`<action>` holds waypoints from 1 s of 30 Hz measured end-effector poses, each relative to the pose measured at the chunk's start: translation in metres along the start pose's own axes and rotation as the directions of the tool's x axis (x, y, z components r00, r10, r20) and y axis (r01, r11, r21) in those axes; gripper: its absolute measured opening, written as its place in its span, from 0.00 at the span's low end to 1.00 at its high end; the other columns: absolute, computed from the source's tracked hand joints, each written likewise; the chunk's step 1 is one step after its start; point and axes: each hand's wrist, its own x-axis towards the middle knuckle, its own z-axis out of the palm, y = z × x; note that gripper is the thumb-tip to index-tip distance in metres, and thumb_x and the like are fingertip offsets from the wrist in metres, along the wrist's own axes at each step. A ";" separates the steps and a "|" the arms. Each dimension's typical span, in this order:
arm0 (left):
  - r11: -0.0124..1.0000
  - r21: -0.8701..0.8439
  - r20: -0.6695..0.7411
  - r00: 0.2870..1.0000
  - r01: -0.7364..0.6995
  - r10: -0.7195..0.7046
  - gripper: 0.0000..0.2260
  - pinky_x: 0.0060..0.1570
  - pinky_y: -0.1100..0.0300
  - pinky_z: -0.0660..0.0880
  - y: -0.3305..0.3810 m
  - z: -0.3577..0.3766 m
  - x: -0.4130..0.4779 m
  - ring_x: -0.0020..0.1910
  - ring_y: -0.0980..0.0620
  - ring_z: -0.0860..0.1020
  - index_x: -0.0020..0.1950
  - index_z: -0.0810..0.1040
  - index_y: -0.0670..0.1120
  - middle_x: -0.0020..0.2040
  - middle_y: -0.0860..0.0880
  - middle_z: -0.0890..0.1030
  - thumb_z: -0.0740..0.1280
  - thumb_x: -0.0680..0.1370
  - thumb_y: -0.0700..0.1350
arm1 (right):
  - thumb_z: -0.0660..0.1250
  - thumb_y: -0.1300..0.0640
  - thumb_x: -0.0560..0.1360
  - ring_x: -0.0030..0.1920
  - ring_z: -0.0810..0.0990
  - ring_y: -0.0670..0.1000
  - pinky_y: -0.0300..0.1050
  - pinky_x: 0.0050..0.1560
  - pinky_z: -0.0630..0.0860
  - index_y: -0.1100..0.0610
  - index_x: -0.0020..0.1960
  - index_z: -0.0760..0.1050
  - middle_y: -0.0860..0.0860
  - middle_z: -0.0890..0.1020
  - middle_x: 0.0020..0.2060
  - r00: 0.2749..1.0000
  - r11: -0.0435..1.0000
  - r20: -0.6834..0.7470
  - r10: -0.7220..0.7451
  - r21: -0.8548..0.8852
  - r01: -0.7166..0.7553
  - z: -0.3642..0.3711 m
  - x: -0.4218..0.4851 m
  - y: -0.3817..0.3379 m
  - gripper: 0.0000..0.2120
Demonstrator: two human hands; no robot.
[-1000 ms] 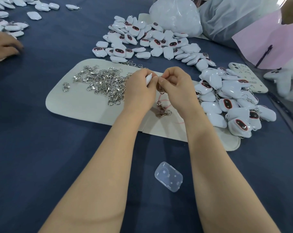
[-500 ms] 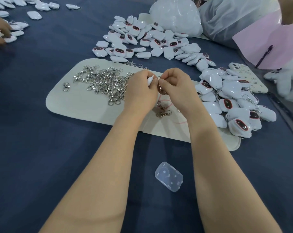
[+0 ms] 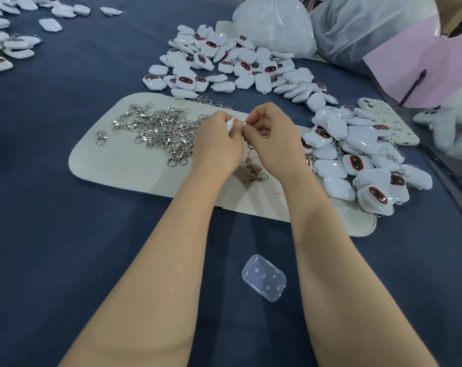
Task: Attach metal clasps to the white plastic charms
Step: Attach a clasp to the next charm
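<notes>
Above the middle of the cream mat (image 3: 134, 170), a white charm (image 3: 230, 125) is gripped in the curled left hand (image 3: 216, 147) and a metal clasp (image 3: 243, 124) is pinched by the right hand (image 3: 274, 136), so the charm is best held steady while the clasp's ring is eased through its loop.

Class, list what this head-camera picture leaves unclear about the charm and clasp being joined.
- Head view: white charm, almost wholly hidden inside the left hand.
- Head view: whether the clasp is hooked on yet; too small, partly covered by the right hand.
- Head view: white shape at the right edge, blurred and cut off.
</notes>
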 end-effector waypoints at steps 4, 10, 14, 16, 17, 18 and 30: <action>1.000 0.007 -0.006 1.000 0.003 -0.003 0.08 0.41 0.63 0.65 0.001 0.000 -0.001 0.45 0.51 0.73 0.54 0.77 0.40 0.50 0.46 0.79 0.61 0.80 0.43 | 0.66 0.62 0.75 0.40 0.78 0.53 0.42 0.44 0.75 0.55 0.46 0.71 0.54 0.80 0.39 1.000 1.000 -0.009 0.004 0.006 -0.004 0.001 0.000 0.001 0.05; 0.999 -0.030 -0.016 1.000 0.027 -0.027 0.07 0.43 0.62 0.67 0.001 0.002 -0.002 0.48 0.50 0.75 0.53 0.77 0.41 0.50 0.47 0.79 0.61 0.80 0.43 | 0.66 0.62 0.75 0.36 0.77 0.49 0.39 0.39 0.74 0.56 0.44 0.70 0.54 0.80 0.36 0.999 0.999 -0.028 0.037 0.014 -0.037 0.002 -0.002 0.000 0.05; 0.998 -0.065 -0.004 1.000 -0.009 0.009 0.05 0.43 0.65 0.66 0.002 0.002 -0.003 0.47 0.52 0.75 0.50 0.78 0.42 0.47 0.49 0.79 0.63 0.79 0.41 | 0.65 0.63 0.75 0.30 0.76 0.45 0.36 0.37 0.73 0.56 0.42 0.71 0.49 0.79 0.30 0.993 0.994 -0.067 0.100 0.050 -0.097 0.001 0.000 0.000 0.05; 0.999 -0.045 0.000 1.000 -0.026 0.026 0.05 0.42 0.67 0.64 0.001 0.003 -0.003 0.46 0.54 0.74 0.50 0.79 0.42 0.47 0.50 0.80 0.65 0.78 0.41 | 0.66 0.62 0.75 0.31 0.77 0.47 0.43 0.42 0.77 0.55 0.41 0.71 0.50 0.80 0.30 0.988 0.988 -0.073 0.136 0.086 -0.130 -0.001 0.000 -0.001 0.06; 0.999 -0.034 -0.001 0.999 -0.036 0.036 0.05 0.42 0.67 0.64 0.001 0.003 -0.004 0.46 0.54 0.73 0.50 0.79 0.42 0.47 0.50 0.79 0.65 0.77 0.41 | 0.66 0.62 0.75 0.32 0.78 0.48 0.47 0.45 0.79 0.55 0.41 0.72 0.51 0.80 0.30 0.987 0.985 -0.067 0.148 0.101 -0.141 -0.001 0.001 -0.001 0.06; 0.999 -0.029 -0.007 0.999 -0.043 0.043 0.05 0.41 0.67 0.64 0.001 0.003 -0.004 0.45 0.55 0.73 0.49 0.80 0.42 0.45 0.51 0.79 0.66 0.77 0.41 | 0.66 0.63 0.75 0.33 0.79 0.50 0.51 0.48 0.80 0.56 0.41 0.73 0.52 0.81 0.31 0.986 0.982 -0.053 0.157 0.118 -0.150 -0.002 0.001 -0.002 0.05; 0.999 -0.054 -0.050 0.999 -0.002 -0.001 0.05 0.37 0.64 0.65 0.002 0.001 -0.003 0.41 0.52 0.73 0.45 0.77 0.45 0.41 0.51 0.77 0.63 0.79 0.42 | 0.61 0.64 0.77 0.38 0.76 0.44 0.28 0.39 0.69 0.55 0.52 0.74 0.44 0.78 0.36 0.998 0.997 -0.055 -0.007 -0.071 0.003 0.002 0.002 0.000 0.08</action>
